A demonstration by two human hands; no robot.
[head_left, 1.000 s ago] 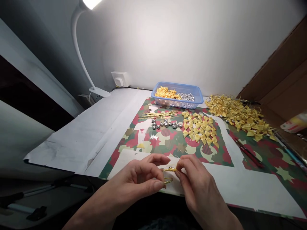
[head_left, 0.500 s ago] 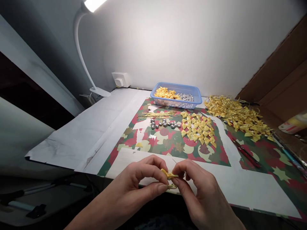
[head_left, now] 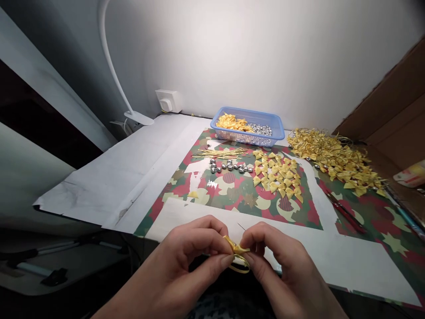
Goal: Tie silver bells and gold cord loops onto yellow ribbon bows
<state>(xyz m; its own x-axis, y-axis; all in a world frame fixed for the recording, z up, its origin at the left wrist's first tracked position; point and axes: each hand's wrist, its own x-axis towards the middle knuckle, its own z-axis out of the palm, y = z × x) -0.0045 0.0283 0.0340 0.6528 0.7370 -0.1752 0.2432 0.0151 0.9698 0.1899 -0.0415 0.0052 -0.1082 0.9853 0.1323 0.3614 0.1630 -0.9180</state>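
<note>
Between my two hands is a yellow ribbon bow [head_left: 236, 249] with a loop of gold cord [head_left: 241, 270] hanging just under it. My left hand [head_left: 199, 252] is closed in a pinch on the bow's left side and the top of the loop. On the right, the thumb and forefinger of my right hand [head_left: 277, 254] pinch the bow's other end. A thin dark needle-like sliver [head_left: 241, 226] sticks up by the right forefinger; how it is held is hidden. Both hands are over the near edge of the table.
Beyond my hands lie rows of yellow bows [head_left: 278, 175], silver bells [head_left: 229, 166] and gold cords [head_left: 222, 153]. A blue basket [head_left: 247, 137] holds bows and bells. At right are a heap of corded bows [head_left: 335, 159] and red-handled tweezers [head_left: 345, 212]. A lamp [head_left: 111, 66] stands at left.
The gold loop now hangs lower and wider open below the bow. My hands keep their pinch and have shifted only slightly. The head view has tilted down a little.
</note>
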